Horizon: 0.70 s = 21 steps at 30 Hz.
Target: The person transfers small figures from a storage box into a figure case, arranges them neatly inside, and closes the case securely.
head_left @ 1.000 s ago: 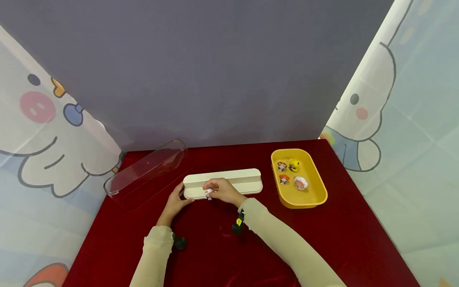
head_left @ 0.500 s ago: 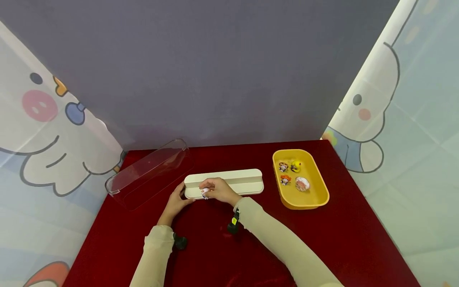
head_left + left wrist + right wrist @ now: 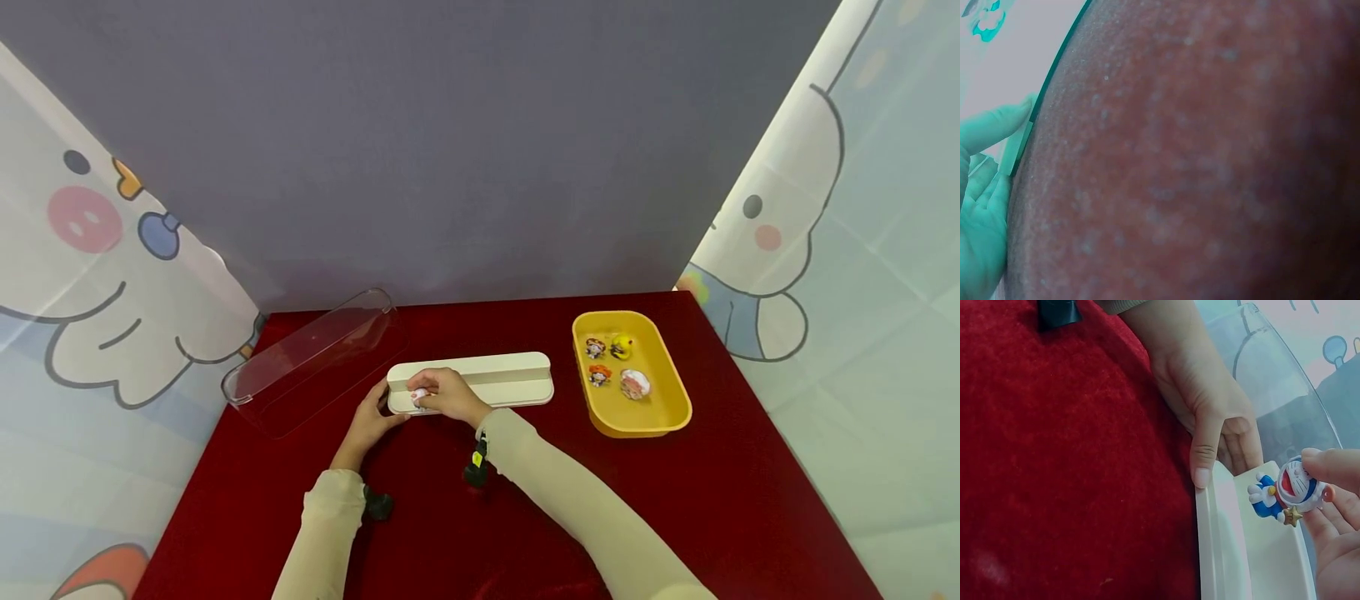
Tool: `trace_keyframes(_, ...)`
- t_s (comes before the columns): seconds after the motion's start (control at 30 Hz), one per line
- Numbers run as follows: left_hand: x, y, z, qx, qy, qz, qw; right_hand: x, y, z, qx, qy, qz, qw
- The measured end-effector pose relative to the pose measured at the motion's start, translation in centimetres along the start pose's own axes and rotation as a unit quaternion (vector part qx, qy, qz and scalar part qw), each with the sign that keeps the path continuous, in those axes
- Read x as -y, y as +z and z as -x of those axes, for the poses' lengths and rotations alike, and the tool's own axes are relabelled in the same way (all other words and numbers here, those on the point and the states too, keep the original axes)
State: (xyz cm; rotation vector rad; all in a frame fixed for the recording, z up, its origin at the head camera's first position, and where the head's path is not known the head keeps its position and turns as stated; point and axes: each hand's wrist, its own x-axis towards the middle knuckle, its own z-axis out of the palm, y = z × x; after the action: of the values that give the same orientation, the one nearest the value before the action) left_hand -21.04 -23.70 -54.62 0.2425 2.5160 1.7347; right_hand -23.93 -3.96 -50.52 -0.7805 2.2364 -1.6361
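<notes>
A small blue and white cat figurine [image 3: 1297, 481] with a gold star is pinched between the thumb and fingers of my right hand [image 3: 447, 395]. It is over the left part of a long cream stepped display base [image 3: 517, 393]. My left hand [image 3: 367, 425] grips the left end of this base, thumb at the front edge and fingers around the side. In the right wrist view the figurine's feet point toward the base's lower step. Dark red cloth fills most of the left wrist view, with the left hand [image 3: 982, 231] at its left edge.
A yellow bin [image 3: 637, 432] stands at the right, holding several small figurines, among them a yellow one [image 3: 622, 347] and an orange-haired one [image 3: 599, 376]. A clear plastic cover [image 3: 300, 354] lies at the back left. A grey panel [image 3: 480, 150] rises behind the red cloth.
My right hand has moved left along the base with the cat figurine, closer to the left hand. The left hand has kept its hold on the base's end.
</notes>
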Motion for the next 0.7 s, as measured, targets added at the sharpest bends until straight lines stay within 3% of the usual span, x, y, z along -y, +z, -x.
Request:
trace_keyframes(0.13,-0.1,0.0,0.0,-0.004,0.0,-0.003,1.0,0.2,0.3,-0.3,-0.013,-0.001,0.002,1.0)
trace_keyframes(0.37,0.3,0.1,-0.2,-0.006,0.006,0.001,1.0,3.7,0.1,0.9,-0.021,-0.003,-0.031,0.999)
trace_keyframes(0.7,-0.3,0.1,0.1,-0.003,0.003,0.0,1.0,3.1,0.9,0.4,-0.023,-0.02,-0.027,0.999)
